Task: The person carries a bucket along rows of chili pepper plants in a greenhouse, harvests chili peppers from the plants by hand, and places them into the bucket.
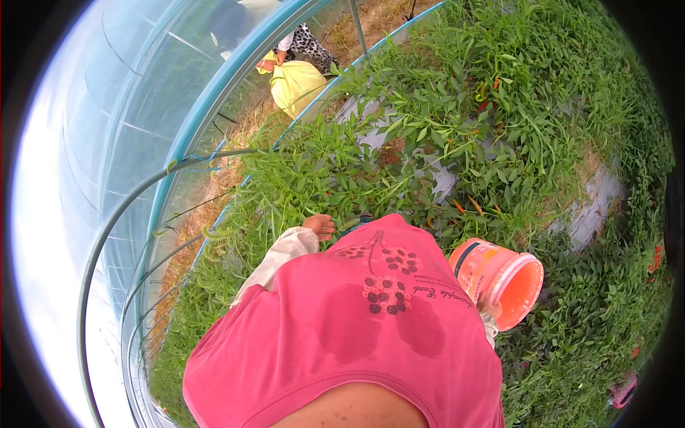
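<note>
My left hand (320, 227) reaches out of a pale sleeve in front of my pink shirt, close to the green leaves. Its fingers are partly curled, and I cannot make out anything in them. On the right, my right hand (489, 309) is at the side of an orange-pink bucket (474, 267), mostly hidden by the shirt and the bucket. The bucket lies tilted with its white rim and open mouth towards the lower right. Red peppers (477, 205) show among the plants (428, 171) beyond my hands.
Curved hoops (89, 285) and a blue greenhouse frame (170, 167) with clear film rise at the left. Beyond the frame, another person's hand (280, 57) holds a yellow sack (296, 87). Dark ground film (596, 207) shows between plants. A pink object (623, 390) lies at lower right.
</note>
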`<action>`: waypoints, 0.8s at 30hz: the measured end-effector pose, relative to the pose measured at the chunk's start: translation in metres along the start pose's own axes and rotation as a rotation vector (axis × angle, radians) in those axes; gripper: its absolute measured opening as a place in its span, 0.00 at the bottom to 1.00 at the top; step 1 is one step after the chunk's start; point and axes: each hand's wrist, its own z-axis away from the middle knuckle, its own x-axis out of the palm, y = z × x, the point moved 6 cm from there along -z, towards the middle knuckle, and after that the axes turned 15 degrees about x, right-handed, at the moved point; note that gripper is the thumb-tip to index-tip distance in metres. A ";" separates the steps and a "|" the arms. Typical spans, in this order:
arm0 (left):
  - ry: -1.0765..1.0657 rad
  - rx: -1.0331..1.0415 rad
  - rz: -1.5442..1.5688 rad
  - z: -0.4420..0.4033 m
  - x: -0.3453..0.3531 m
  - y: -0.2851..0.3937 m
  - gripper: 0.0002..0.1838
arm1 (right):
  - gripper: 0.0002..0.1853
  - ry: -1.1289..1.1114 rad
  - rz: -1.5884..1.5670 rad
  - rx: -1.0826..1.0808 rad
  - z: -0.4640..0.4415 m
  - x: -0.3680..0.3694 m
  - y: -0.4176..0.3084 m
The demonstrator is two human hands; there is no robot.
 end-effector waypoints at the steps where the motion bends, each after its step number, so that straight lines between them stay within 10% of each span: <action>1: 0.001 -0.003 -0.003 0.001 0.000 0.001 0.16 | 0.22 -0.039 0.039 -0.001 -0.003 0.000 0.000; 8: 0.010 0.011 0.003 0.004 0.002 0.002 0.16 | 0.21 -0.136 0.383 -0.292 0.012 0.011 0.009; 24: -0.011 0.003 -0.011 0.003 0.005 0.010 0.18 | 0.21 -0.122 0.115 -0.116 0.026 0.008 0.026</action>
